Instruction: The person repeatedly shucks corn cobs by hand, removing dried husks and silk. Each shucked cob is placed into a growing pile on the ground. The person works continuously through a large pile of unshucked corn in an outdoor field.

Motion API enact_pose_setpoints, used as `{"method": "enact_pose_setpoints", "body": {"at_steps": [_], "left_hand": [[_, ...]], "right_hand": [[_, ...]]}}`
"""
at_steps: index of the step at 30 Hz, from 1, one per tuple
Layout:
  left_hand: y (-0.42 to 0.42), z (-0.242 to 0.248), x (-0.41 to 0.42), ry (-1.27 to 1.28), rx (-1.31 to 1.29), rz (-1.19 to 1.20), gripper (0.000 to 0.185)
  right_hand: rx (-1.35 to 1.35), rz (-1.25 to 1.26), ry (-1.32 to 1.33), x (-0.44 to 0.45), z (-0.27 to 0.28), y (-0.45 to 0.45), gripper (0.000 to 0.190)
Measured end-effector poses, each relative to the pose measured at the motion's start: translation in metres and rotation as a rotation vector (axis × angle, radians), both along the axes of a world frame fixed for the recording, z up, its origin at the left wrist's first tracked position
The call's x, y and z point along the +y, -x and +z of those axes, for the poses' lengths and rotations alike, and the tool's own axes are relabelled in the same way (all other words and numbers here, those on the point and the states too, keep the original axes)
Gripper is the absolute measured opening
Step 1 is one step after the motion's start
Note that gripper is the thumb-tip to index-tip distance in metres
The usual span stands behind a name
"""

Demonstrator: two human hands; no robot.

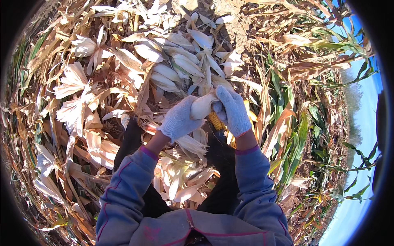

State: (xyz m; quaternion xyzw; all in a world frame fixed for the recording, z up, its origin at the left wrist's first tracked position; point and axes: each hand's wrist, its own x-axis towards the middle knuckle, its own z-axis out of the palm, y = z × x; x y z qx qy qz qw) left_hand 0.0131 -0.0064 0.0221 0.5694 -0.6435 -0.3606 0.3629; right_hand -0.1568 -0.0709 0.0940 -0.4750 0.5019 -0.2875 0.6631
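Observation:
My left hand, in a pale knitted glove, is closed around the lower end of an ear of corn in its husk. My right hand, gloved the same way, grips the husk at the ear's upper right end. The ear lies tilted between both hands, and pale husk covers the part that shows. Husked yellow corn cobs are just below and beside my right hand, partly hidden by it. Beyond the hands, several ears in pale husks lie in a heap.
Loose dry husks spread across the left, and more husks lie between my legs. Dry and green corn stalks and leaves cover the right side. Bare soil shows beyond the heap.

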Motion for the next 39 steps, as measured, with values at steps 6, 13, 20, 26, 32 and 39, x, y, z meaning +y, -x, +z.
{"method": "enact_pose_setpoints", "body": {"at_steps": [6,13,20,26,32,39], "left_hand": [[0.024,0.016,-0.007,-0.409,0.784,-0.022,0.068],[0.034,0.004,-0.013,-0.408,0.638,-0.012,0.071],[0.047,0.002,-0.015,-0.244,0.313,0.048,0.058],[0.052,-0.008,-0.019,-0.055,0.144,0.124,0.063],[0.054,-0.014,-0.016,-0.053,0.434,0.191,0.056],[0.047,-0.016,-0.022,-0.205,0.882,0.413,0.041]], "right_hand": [[-0.182,-0.252,0.146,0.003,-0.040,0.022,0.034],[0.115,-0.004,0.344,-0.012,-0.043,0.027,0.029],[0.238,-0.045,0.441,-0.014,-0.041,0.039,0.027],[0.274,-0.211,0.458,-0.015,-0.049,0.027,0.027],[-0.289,-0.454,-0.150,-0.014,-0.056,0.011,0.026],[-0.629,-0.355,-0.180,-0.001,-0.054,-0.012,0.021]]}}
